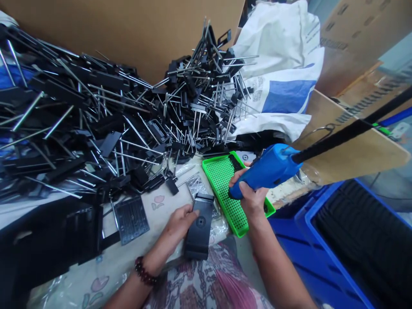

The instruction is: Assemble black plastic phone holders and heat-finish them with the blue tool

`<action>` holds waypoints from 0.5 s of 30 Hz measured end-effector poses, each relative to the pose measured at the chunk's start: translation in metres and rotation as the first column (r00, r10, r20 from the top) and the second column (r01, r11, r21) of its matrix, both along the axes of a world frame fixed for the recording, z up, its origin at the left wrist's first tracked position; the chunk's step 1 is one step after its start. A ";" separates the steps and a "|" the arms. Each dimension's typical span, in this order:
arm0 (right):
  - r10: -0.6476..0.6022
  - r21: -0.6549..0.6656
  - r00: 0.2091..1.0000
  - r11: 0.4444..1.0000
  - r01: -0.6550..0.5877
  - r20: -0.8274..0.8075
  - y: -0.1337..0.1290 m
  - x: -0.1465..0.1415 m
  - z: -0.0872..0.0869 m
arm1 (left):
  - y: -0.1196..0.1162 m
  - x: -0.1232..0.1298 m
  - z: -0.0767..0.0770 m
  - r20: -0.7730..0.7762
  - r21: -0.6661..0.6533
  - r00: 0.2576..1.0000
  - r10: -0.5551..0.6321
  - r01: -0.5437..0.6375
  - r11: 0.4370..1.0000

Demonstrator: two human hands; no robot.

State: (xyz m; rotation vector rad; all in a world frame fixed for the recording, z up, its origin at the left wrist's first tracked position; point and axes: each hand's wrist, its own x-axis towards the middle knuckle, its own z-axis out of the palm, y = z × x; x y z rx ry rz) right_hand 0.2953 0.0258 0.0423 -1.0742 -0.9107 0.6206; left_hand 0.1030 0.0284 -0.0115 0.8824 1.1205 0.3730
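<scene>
Left hand [182, 223], beaded bracelet [146, 271] at the wrist, gripped the left edge of a black plastic bracket [200, 231], thumb on its top face near a round recess. Bracket sat at the near edge of the desk [167, 201], just above the patterned cloth [206, 279] on the person's lap. Right hand [252, 195] was closed around a blue power screwdriver [268, 167], held over the green perforated tray [223, 180]; a thick black cable [341, 133] ran from the tool toward upper right. Tray was right of the bracket, with small black parts [236, 162] at its far end. Clear plastic bag [196, 184] lay partly behind the bracket. Big tangled heap of black brackets with metal rods [128, 116] covered the left and far part of the desk. Flat ribbed black plate [131, 219] was left of the left hand. White and blue sack [280, 73] stood behind, right of the heap. Cardboard [112, 34] rose behind the heap. Blue crate [309, 219] with stacked black pieces [363, 231] was at lower right.
</scene>
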 end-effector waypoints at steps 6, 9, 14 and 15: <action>0.000 0.036 1.000 0.999 0.000 -0.004 -0.002 0.000 -0.003 | 0.000 0.000 0.002 -0.010 0.013 1.000 -0.014 0.014 1.000; -0.019 0.049 1.000 0.999 0.019 -0.011 -0.001 -0.002 -0.004 | -0.001 -0.002 -0.001 -0.005 0.017 1.000 -0.010 0.010 1.000; -0.034 0.046 0.999 0.998 0.033 0.023 -0.005 0.000 -0.007 | 0.000 0.001 -0.020 0.019 0.032 0.999 -0.036 0.036 0.999; -0.029 0.028 0.999 0.999 0.029 0.014 -0.008 0.001 -0.007 | -0.002 0.001 -0.022 0.040 0.018 0.999 -0.035 0.034 0.999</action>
